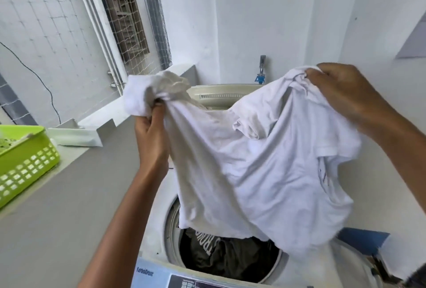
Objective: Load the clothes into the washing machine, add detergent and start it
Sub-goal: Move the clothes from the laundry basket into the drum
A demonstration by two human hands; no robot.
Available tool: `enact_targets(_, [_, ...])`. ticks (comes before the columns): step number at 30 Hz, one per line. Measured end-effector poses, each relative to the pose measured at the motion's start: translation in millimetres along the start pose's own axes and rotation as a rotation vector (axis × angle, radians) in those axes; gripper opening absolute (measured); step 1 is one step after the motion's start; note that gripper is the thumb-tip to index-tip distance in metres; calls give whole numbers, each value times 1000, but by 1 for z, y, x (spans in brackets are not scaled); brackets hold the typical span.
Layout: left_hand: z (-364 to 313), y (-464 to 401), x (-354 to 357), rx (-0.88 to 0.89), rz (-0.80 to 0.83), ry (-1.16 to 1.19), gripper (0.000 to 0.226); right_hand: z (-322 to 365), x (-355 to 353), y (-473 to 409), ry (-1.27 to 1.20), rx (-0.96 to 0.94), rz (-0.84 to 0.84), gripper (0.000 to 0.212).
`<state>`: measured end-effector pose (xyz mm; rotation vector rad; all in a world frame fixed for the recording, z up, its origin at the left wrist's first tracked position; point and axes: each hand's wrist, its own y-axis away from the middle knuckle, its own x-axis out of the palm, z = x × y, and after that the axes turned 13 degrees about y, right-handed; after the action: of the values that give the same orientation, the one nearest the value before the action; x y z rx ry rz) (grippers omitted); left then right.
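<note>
Both hands hold white shirt (pixel 265 160) over open washer drum (pixel 230 262): left hand (pixel 149 135) grips nine o'clock corner, right hand (pixel 345 100) pinches two o'clock edge; dark clothes (pixel 221 255) inside.

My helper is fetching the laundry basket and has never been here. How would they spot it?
Start at the open top-loading washing machine with the dark clothes in its drum. A grey ledge runs along its left side, and the basket sits on that ledge, at the picture's left edge. It is lime-green plastic with slotted sides, the only bright thing among white and grey.
</note>
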<state>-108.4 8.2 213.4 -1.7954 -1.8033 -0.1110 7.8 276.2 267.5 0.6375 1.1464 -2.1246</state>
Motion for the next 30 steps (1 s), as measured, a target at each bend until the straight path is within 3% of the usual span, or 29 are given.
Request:
enact_targets(5, [-22, -14, 18, 72, 118, 3, 16, 30, 26, 7, 185, -105, 342, 25])
enact_targets(9, [-34, -17, 20, 91, 164, -61, 9, 46, 55, 17, 44, -151, 295, 25])
enact_targets(11, [-36, -19, 14, 78, 235, -221, 33, 55, 62, 16, -30, -126, 225, 25])
enact_targets(14, [-32, -17, 6, 5, 467, -612, 100, 74, 63, 9, -110, -160, 138, 21])
enact_targets(16, [-26, -6, 8, -10, 620, -820, 122, 90, 61, 5, -136, -228, 113, 22])
enact_targets(18, [-22, 5, 16, 52, 701, -840, 113, 107, 60, 5, -171, -308, 113, 20])
enact_targets(21, [-19, 7, 28, 123, 618, -741, 37, 126, 59, 11, -264, -378, 126, 15])
enact_targets(22, [-21, 6, 30, 140, 568, -716, 30, 127, 58, 13, -332, -380, 134, 11])
enact_targets(23, [-22, 4, 30, 148, 525, -685, 28, 124, 56, 15, -410, -369, 149, 8])
enact_targets(25, [-27, 2, 29, 179, 450, -586, 24, 109, 52, 19, -512, -316, 212, 38])
enact_targets(28, [-40, -1, 29, 207, 371, -430, 27, 72, 58, 37, -365, -229, 460, 91])
enact_targets(30, [-48, -6, 31, 230, 316, -354, 33, 49, 77, 59, -213, -161, 701, 96])
